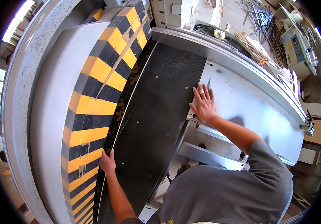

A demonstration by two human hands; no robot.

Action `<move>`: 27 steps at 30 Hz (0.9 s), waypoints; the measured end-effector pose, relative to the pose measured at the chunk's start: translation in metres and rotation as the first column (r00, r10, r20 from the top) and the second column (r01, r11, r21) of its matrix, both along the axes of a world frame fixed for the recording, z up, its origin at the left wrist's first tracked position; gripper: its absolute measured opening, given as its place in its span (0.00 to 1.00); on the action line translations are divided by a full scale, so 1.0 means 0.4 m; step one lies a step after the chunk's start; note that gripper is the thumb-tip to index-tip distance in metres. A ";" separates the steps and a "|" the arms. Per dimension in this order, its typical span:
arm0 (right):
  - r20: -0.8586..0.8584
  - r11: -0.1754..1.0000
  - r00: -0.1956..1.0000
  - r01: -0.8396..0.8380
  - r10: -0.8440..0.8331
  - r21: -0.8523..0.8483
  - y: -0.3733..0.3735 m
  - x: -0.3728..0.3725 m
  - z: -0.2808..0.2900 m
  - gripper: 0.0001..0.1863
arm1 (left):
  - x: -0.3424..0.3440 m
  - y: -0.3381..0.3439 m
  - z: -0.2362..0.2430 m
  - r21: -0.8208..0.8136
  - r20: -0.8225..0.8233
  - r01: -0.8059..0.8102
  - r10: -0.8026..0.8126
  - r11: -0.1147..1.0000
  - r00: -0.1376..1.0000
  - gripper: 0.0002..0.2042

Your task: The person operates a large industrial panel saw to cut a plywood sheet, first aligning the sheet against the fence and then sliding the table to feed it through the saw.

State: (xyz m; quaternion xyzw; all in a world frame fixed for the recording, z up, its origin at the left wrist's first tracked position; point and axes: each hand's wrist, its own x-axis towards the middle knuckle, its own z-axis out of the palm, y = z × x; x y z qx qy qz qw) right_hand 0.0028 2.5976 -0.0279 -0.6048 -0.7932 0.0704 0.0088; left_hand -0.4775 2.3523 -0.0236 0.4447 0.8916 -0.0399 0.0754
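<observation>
At the pale edge of a dark board with tan print [121,108], my left hand [107,162] has its thumb and fingers on either side of that edge. Some of its fingers are hidden beside the striped beam. My right hand [205,106] lies flat with spread fingers, a ring on one of them. It rests on the metal side table [250,97], with the fingertips by the seam to the black tabletop [149,108]. Nothing is held in it.
A beam with yellow and black stripes [93,106] runs along my left, close above the board. A metal fence [227,56] crosses the far side. Beyond it lie cables [204,28], a pile of thin strips [259,18] and a control panel [298,50]. Crossbars [211,155] sit below the side table.
</observation>
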 end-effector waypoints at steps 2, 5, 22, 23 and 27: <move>0.005 1.000 1.000 0.004 -0.004 -0.004 0.003 0.001 -0.001 0.41 | -0.009 0.004 -0.007 -0.020 0.001 -0.024 0.024 1.000 1.000 0.37; 0.018 1.000 1.000 0.004 -0.004 -0.019 0.008 0.000 -0.001 0.41 | -0.025 0.011 -0.012 -0.054 -0.002 -0.075 0.075 0.996 0.997 0.39; 0.044 0.999 0.999 -0.025 0.027 -0.042 0.003 -0.008 0.008 0.41 | -0.208 -0.030 -0.151 0.124 0.328 -0.200 0.150 0.972 0.933 0.39; 0.050 0.999 0.999 -0.016 0.019 -0.042 0.003 -0.001 0.007 0.41 | -0.192 -0.008 -0.137 0.122 0.334 -0.192 0.142 0.974 0.932 0.39; 0.055 0.999 0.998 -0.016 0.018 -0.035 0.002 0.005 0.000 0.41 | -0.178 0.021 -0.110 0.030 0.445 -0.212 0.177 0.977 0.878 0.37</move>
